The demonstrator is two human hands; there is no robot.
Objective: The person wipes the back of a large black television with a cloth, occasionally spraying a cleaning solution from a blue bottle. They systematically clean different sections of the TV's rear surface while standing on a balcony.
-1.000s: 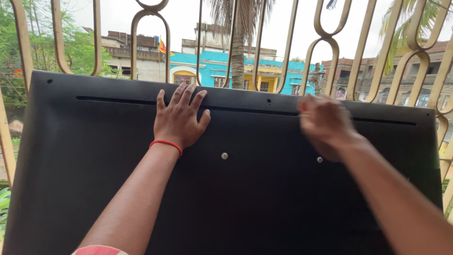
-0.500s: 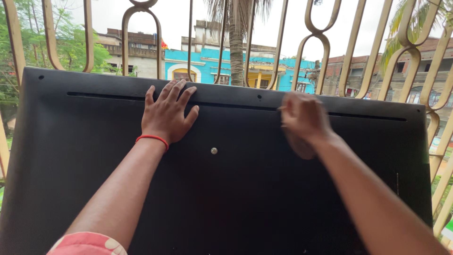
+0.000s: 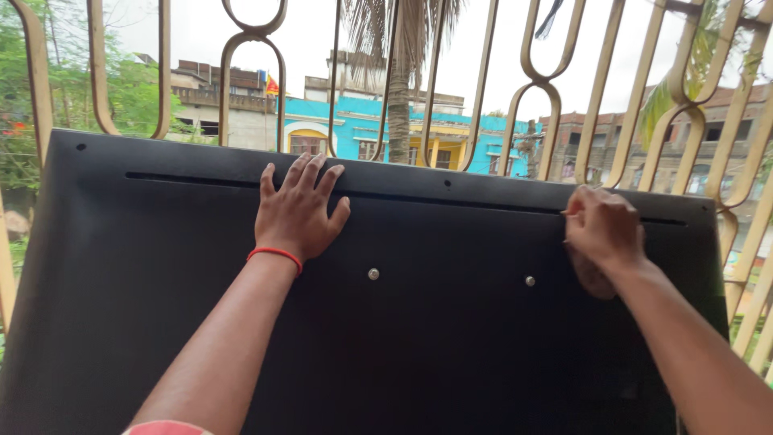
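Black panel leans upright against the grille, filling the near view. Left hand lies flat on it near the top slot, fingers spread. Right hand is closed, pressing a cloth to the panel; buildings beyond

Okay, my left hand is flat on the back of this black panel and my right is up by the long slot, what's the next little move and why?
Probably slide the right hand on rightward along the slot. It sits closed against the black panel at the slot's right stretch, seemingly pressing something small, with slot left beyond it. Keep the left hand flat, bracing.
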